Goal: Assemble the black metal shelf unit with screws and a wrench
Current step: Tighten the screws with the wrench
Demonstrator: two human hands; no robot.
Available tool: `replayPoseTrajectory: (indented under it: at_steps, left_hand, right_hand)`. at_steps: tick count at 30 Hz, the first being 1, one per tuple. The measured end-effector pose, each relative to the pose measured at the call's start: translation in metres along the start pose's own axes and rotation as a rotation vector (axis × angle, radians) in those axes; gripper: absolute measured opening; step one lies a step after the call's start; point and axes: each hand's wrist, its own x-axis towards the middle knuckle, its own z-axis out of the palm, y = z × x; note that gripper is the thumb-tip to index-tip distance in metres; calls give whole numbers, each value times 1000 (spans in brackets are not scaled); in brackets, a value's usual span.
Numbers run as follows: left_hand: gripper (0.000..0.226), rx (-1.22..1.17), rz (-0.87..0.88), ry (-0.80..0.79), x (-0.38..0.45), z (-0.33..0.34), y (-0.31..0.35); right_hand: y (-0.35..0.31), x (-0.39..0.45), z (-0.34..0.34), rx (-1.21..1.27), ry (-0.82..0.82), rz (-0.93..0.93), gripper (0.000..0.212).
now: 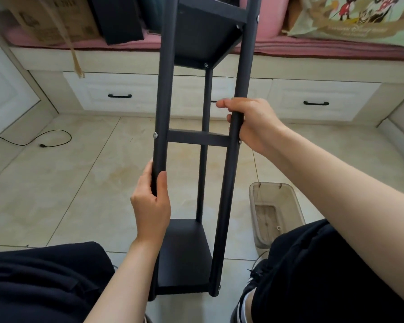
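1. The black shelf unit (196, 141) stands on the floor between the person's knees.
2. The left hand (151, 201) grips the left pole. The right hand (247, 122) grips the right pole.
3. Two shelves, a crossbar (197, 137) and screws (155, 135) are already on.
4. No wrench shows. It looks nearly done, maybe just checking.

Both bare forearms are reaching forward. The left hand (151, 203) is wrapping its fingers and thumb around the near left post of the black metal shelf unit (197, 138), below its crossbar. The right hand (248, 123) is gripping the right post, above that crossbar.
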Motion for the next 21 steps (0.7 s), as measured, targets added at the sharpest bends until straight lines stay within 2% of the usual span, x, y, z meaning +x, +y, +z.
replayPoseTrajectory:
  at_steps: [8,14,21]
  left_hand:
    - [51,54,-46,-14,4,6,-10]
    - [40,83,-90,-6,17,10,-12]
    - [55,331,-182,-75,10,15,0]
  right_hand:
    - [0,-8,2,9,-37,-61,18]
    - [-2,-22,3,-12,-91,-145,21]
    - [4,-30,21,-148,-89,-259,23]
